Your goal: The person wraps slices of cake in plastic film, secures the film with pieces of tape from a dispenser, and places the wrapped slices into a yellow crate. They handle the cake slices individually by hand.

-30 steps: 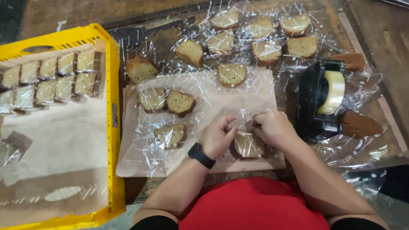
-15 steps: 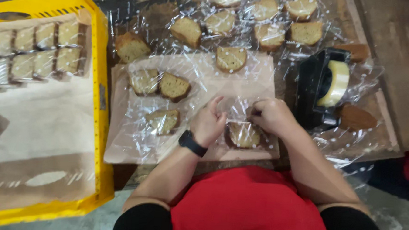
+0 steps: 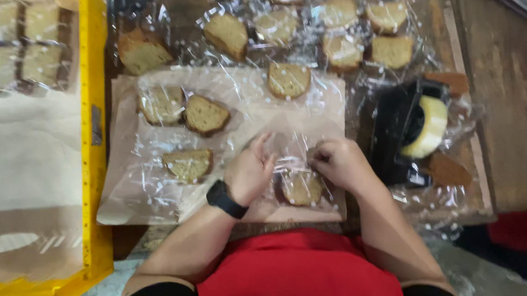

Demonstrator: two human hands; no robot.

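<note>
cake slice (image 3: 300,188) in clear wrap (image 3: 290,158), both hands (image 3: 250,172) pinching it, tape dispenser (image 3: 410,130) beside.

Both hands, left hand (image 3: 249,172) and right hand (image 3: 338,163), now spread apart on the clear wrap (image 3: 290,158) (earlier pinched together) over the cake slice (image 3: 301,188).

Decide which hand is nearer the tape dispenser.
Right. The right hand is just left of the tape dispenser; the left hand is farther left, beyond the wrapped slice.
</note>
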